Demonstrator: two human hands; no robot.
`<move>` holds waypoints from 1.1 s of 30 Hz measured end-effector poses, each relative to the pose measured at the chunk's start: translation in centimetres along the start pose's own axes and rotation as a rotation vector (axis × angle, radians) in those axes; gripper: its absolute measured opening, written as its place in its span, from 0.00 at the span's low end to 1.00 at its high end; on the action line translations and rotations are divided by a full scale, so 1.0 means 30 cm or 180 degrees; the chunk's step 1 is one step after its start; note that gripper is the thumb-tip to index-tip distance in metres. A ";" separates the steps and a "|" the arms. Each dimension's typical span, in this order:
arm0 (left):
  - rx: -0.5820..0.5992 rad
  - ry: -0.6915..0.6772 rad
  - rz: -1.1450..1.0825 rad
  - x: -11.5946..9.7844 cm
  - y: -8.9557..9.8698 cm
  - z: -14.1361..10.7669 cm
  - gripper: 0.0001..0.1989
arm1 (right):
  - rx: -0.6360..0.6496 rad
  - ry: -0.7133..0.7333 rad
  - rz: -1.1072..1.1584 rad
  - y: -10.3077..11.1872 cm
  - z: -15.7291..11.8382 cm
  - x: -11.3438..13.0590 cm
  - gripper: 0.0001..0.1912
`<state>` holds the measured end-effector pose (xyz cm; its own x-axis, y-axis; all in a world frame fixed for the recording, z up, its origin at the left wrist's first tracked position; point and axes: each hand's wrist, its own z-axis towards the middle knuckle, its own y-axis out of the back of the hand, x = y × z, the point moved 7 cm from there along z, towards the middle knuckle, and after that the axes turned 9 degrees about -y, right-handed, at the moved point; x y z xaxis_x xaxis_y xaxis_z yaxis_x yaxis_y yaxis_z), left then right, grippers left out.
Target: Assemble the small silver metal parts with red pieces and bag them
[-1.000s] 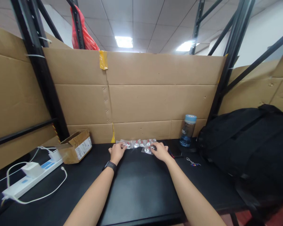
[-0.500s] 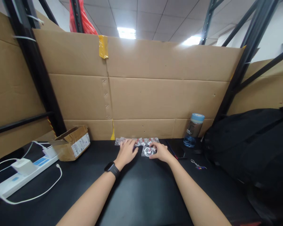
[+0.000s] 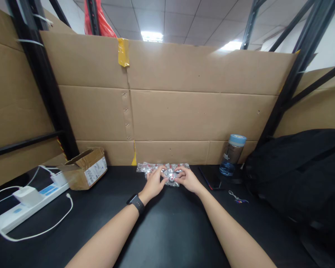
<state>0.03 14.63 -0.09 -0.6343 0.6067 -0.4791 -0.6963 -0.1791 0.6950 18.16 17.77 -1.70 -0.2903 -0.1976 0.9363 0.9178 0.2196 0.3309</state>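
A small clear plastic packet [image 3: 172, 178] with a round silvery piece in it lies on the black table, right in front of a row of similar packets [image 3: 145, 167]. My right hand [image 3: 189, 180] pinches its right edge between thumb and fingers. On the other side my left hand [image 3: 155, 181], with a dark watch on the wrist, has thumb and fingers curved around the packet's left edge. The fingers hide part of the row behind. What exactly the silvery piece is cannot be made out.
A cardboard box [image 3: 85, 169] and a white power strip [image 3: 30, 201] with cables stand at left. To the right are a dark phone [image 3: 210, 178], a blue-lidded bottle [image 3: 232, 155], a keychain [image 3: 238, 198] and a black backpack [image 3: 298, 178]. Cardboard panels [image 3: 173, 115] close off the back.
My left hand has come off the row of packets and moved right and nearer, to the single packet's left edge. The packet has shifted slightly left with my right hand on it.
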 end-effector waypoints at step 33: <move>0.0192 0.0035 0.1790 0.025 0.067 -0.100 0.19 | -0.1573 0.0008 -0.3338 -0.059 -0.122 0.032 0.24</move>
<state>-2.85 12.40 -0.65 -0.9058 0.4225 -0.0314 -0.2297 -0.4277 0.8742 17.25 13.71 -1.80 -0.9713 -0.0635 0.2291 0.2328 -0.4502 0.8620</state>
